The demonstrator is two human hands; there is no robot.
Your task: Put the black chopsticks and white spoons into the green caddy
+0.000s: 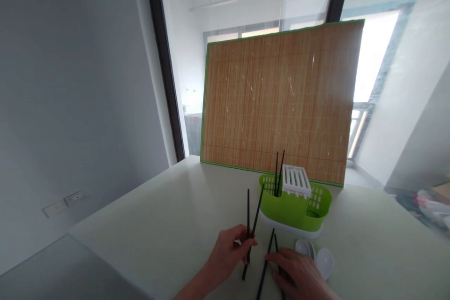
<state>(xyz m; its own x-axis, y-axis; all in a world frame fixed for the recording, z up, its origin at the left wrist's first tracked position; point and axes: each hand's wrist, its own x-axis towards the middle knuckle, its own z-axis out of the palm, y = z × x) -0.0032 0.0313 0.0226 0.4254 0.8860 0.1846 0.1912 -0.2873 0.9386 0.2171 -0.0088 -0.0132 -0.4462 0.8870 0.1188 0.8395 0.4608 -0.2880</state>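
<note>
as left hand [228, 249] pinches chopsticks [248, 211], right [299, 271] (curled)

Chopsticks [248, 213]: dark, smooth, matt; wood or plastic cannot be distinguished. Caddy [288, 210]: moulded in smooth green plastic, faintly glossy, its ends pierced. Rack [296, 179]: formed of smooth white plastic, slatted. White pieces [326, 261]: smooth, softly glossy; plastic or ceramic cannot be told. Table [161, 208]: surfaced in a pale, smooth, near-matt finish. Mat [277, 103]: composed of fine bamboo-like slats, ribbed, matt; bound with green edging [204, 103], apparently cloth. Wall [87, 79]: finished smooth and matt. Socket [73, 199]: faced in smooth plastic.
</note>
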